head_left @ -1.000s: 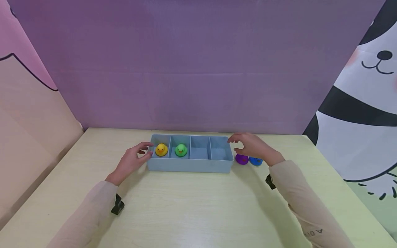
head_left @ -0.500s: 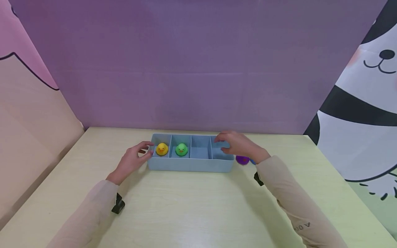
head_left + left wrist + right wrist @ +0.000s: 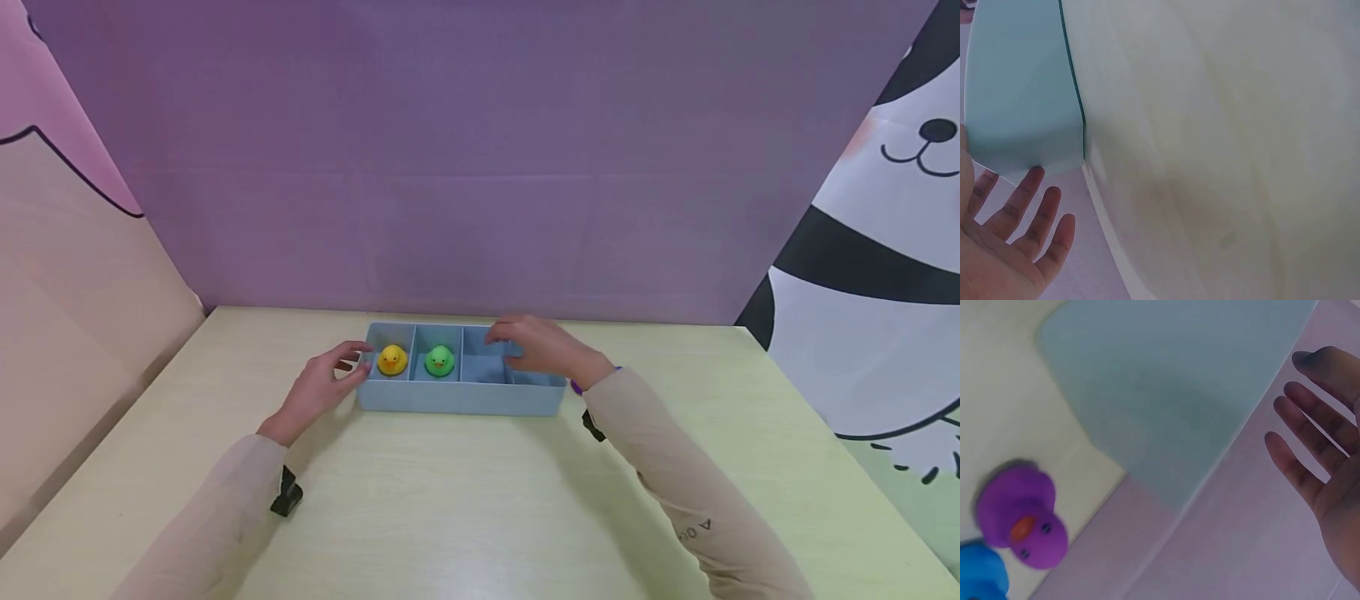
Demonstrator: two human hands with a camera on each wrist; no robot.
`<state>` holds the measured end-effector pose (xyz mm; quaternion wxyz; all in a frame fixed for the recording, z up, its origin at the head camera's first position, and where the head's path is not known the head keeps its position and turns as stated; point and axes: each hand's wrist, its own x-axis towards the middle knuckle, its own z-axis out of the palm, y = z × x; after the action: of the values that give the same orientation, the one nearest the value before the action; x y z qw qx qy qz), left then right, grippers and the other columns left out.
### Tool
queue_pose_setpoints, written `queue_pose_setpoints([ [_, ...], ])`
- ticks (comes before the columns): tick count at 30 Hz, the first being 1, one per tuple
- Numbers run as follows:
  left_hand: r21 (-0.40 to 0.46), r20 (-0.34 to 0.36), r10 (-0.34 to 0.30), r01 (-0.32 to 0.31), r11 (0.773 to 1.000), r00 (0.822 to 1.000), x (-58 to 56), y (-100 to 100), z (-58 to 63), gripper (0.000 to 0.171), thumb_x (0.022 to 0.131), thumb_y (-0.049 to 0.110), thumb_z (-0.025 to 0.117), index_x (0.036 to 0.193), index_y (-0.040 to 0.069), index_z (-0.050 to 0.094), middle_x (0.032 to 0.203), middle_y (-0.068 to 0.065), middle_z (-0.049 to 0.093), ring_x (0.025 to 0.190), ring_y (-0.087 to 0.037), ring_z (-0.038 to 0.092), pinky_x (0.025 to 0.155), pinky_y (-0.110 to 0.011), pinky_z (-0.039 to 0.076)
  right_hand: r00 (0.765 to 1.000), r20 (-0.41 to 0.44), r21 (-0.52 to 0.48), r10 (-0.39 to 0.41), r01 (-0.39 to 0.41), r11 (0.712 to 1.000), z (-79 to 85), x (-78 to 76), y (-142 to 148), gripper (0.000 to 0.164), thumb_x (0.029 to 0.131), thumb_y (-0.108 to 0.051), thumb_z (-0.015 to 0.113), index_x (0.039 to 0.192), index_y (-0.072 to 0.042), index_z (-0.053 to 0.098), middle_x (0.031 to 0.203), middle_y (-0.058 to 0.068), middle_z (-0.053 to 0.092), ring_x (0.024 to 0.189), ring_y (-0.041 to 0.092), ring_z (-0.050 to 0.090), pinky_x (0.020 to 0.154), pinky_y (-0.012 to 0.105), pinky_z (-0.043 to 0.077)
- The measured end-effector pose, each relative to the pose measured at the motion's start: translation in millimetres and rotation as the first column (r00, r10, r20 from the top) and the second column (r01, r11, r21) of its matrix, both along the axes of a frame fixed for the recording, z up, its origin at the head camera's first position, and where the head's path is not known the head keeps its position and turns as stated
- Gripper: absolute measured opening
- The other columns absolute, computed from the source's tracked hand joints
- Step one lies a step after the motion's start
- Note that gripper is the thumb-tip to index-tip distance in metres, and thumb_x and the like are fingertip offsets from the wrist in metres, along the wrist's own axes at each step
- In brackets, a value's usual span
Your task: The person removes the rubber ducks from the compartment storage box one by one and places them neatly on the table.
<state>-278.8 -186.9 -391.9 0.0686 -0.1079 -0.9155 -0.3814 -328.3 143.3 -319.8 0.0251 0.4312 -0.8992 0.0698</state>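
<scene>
A light blue box (image 3: 459,398) with a row of compartments stands near the back of the table. Its leftmost compartment holds a yellow rubber duck (image 3: 392,361), and a green rubber duck (image 3: 439,362) sits in the one beside it. My left hand (image 3: 317,390) has its fingers spread right at the box's left end. Over the right-hand compartments hovers my right hand (image 3: 551,348), thumb and fingers apart with nothing between them. In the right wrist view, a purple rubber duck (image 3: 1019,512) lies just past the box's right end, with a blue rubber duck (image 3: 982,572) next to it.
The pale wooden table (image 3: 427,500) spreads in front of the box. A purple backdrop (image 3: 480,167) rises behind its far edge, with printed panels at both sides, one showing a panda (image 3: 892,250). My right forearm hides most of the loose ducks in the head view.
My right hand has moved left from beyond the box's right end to above its right-hand compartments, its sleeve now covering the blue duck in the head view. My left hand stays in place.
</scene>
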Motion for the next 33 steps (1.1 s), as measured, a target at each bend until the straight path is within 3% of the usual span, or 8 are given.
queue_pose_setpoints([
  [19, -0.009, 0.007, 0.006, -0.005, 1.000, 1.000, 1.2, -0.3, -0.4, 0.038, 0.091, 0.031, 0.055, 0.126, 0.016, 0.052, 0.119, -0.016, 0.058, 0.106, -0.034, 0.057, 0.086, -0.049, 0.048, 0.999, 0.052, 0.022, 0.001, -0.002, 1.000, 4.8, -8.8, -48.9, 0.033, 0.084, -0.015, 0.064, 0.117, -0.009, 0.060, 0.117, 0.005, 0.060, 0.107, 0.021, 0.057, 0.090, 0.035, 0.048],
  [33, -0.008, 0.014, 0.009, -0.008, 1.000, 1.000, 0.6, 0.5, -0.4, 0.037, 0.090, 0.030, 0.056, 0.125, 0.017, 0.052, 0.119, -0.015, 0.058, 0.106, -0.034, 0.056, 0.086, -0.049, 0.048, 0.994, 0.098, 0.031, -0.055, 0.052, 0.998, -13.8, -18.1, -79.2, 0.032, 0.084, -0.014, 0.065, 0.115, -0.010, 0.061, 0.117, 0.001, 0.060, 0.107, 0.018, 0.056, 0.090, 0.033, 0.047],
])
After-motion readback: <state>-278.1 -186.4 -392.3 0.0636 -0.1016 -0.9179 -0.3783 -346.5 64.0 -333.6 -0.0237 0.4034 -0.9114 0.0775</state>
